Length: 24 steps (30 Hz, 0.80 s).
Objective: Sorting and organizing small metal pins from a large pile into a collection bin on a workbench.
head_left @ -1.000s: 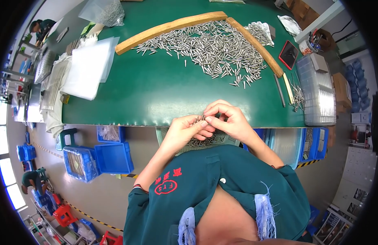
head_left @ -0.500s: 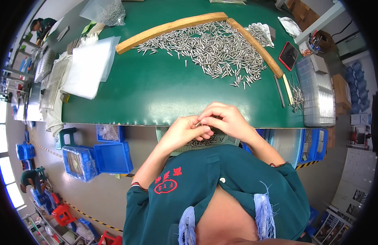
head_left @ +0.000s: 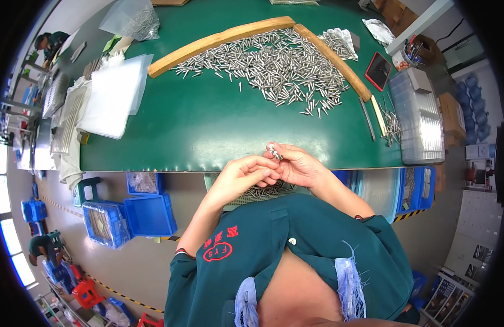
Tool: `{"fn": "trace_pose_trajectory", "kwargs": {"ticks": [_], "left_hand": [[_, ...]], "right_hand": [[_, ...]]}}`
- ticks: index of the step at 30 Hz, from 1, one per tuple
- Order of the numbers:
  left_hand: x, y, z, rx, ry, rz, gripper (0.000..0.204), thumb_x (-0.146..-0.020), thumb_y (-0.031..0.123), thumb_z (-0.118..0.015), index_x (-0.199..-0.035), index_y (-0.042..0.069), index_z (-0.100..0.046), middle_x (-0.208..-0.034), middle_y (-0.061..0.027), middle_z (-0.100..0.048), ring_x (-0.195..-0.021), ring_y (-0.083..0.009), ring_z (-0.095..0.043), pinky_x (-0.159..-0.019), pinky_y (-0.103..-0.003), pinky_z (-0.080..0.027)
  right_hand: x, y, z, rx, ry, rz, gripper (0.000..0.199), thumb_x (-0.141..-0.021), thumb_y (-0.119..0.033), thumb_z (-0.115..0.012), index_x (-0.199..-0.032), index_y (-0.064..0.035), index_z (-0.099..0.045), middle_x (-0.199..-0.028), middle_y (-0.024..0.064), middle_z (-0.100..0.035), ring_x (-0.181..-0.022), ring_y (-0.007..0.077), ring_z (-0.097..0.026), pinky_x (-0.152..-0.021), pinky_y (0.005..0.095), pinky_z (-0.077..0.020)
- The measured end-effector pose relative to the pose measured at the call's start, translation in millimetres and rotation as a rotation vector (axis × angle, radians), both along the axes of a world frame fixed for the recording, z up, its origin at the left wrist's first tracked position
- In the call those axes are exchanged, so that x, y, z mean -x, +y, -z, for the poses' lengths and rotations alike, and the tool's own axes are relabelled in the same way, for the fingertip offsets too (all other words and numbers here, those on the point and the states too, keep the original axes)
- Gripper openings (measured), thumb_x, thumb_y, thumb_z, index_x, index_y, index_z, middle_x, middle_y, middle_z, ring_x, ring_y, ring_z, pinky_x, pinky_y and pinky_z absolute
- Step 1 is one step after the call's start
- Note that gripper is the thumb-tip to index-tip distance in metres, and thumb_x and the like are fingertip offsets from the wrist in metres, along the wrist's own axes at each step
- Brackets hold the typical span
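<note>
Both hands meet just in front of the table's near edge, above a basket (head_left: 238,202) that holds more metal pieces. Several small shiny metal pins (head_left: 273,153) are gripped in my right hand (head_left: 301,166), their ends showing between thumb and fingers. My left hand (head_left: 243,177) is closed, its fingertips against the right hand's fingers; what they pinch, if anything, is hidden. A large heap of similar silver pins (head_left: 279,62) lies on the green table (head_left: 181,131), bordered by two wooden bars (head_left: 219,40) that meet at the far side.
Plastic sheets (head_left: 107,106) lie at the left. Along the right are a red-edged phone (head_left: 378,71), loose rods (head_left: 391,124) and stacked clear trays (head_left: 415,122). Blue bins (head_left: 150,215) stand below the table. Two other people (head_left: 42,245) are far off at the left.
My right hand has turned and opened up its grip to view, so that the metal pins now show at its fingertips. The left hand has shifted slightly left and stays close to it.
</note>
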<state>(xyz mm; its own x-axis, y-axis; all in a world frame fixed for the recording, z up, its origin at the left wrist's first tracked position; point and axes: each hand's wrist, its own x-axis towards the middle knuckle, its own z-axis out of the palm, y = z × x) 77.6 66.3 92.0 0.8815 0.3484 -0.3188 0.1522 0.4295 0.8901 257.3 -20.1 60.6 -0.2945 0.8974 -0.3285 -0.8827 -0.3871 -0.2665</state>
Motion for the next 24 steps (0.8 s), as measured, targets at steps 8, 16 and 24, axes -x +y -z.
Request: {"fn": "trace_pose_trajectory", "kwargs": {"ticks": [8,16,24], "left_hand": [[23.7,19.7,5.5,-0.234,0.094,-0.205,0.022,-0.096,0.007,-0.051,-0.113,-0.002,-0.061,-0.097,-0.0101,-0.069,-0.088,-0.0131,-0.065,-0.077,-0.025,-0.052],[37.5,28.7,5.0,-0.308,0.155,-0.315,0.023,-0.096,0.011,-0.052,-0.112,-0.002,-0.062,-0.097,-0.0111,-0.069,-0.088,-0.0139,-0.065,-0.077,-0.026,-0.052],[5.1,32.4,3.1,-0.522,0.171,-0.249,0.022,-0.095,0.013,-0.054,-0.11,0.001,-0.063,-0.099,-0.0102,-0.07,-0.087,-0.0163,-0.067,-0.077,-0.029,-0.052]], "right_hand": [[-1.7,-2.0,5.8,0.049,0.171,0.003,0.02,-0.094,-0.019,-0.058,-0.109,-0.0052,-0.059,-0.093,0.0027,-0.061,-0.073,0.0075,-0.055,-0.062,0.019,-0.0481],[9.6,-4.1,-17.6,-0.482,-1.248,-0.215,0.019,-0.09,-0.02,-0.063,-0.099,-0.0047,-0.07,-0.095,0.004,-0.065,-0.084,0.0127,-0.061,-0.073,0.0274,-0.0497],[-16.4,-2.4,-19.1,-0.442,-1.632,-0.016,0.021,-0.088,-0.021,-0.064,-0.102,-0.0068,-0.069,-0.095,0.0083,-0.064,-0.085,0.0202,-0.062,-0.076,0.0297,-0.0492]]}}
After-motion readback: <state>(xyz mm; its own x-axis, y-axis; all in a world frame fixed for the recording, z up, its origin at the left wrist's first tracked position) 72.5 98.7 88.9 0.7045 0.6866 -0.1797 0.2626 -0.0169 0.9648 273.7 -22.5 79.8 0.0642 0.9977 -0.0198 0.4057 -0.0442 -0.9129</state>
